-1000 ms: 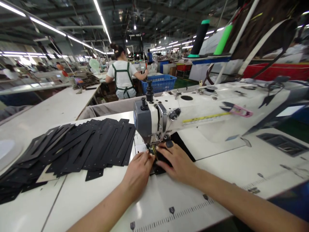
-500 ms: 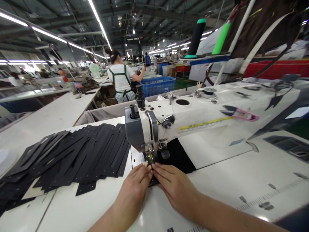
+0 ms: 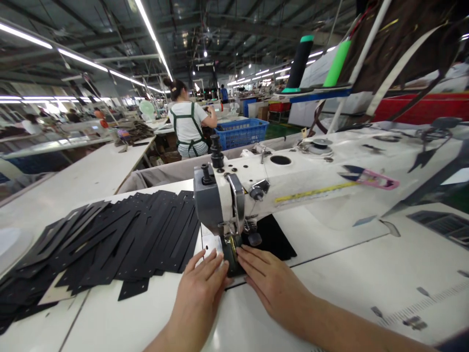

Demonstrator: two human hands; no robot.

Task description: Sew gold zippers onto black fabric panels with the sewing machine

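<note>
In the head view, a sewing machine [image 3: 209, 200] stands over black fabric [image 3: 275, 238]. A zipper with gold-coloured teeth [image 3: 233, 246] runs under the needle area on a dark strip. My left hand [image 3: 203, 289] lies left of the strip with fingers outstretched, their tips at its edge and the metal plate. Flat on the right side, my right hand [image 3: 271, 281] has its straight fingers together, pressing beside the zipper teeth. Neither hand is wrapped around anything. The needle tip is too small to make out.
Many black cut-out pieces [image 3: 146, 234] are heaped left of the machine. Pink-handled snips [image 3: 377, 178] and a yellow measuring tape [image 3: 315, 191] lie along the machine arm. Thread cones [image 3: 337, 63] stand behind. Beyond are a blue basket [image 3: 242, 133] and a person [image 3: 188, 124] in a green apron.
My hands have moved slightly apart, and the left fingers have spread. More of the zipper strip shows between them. The black fabric has shifted slightly away from me. The view has also shifted a little.
</note>
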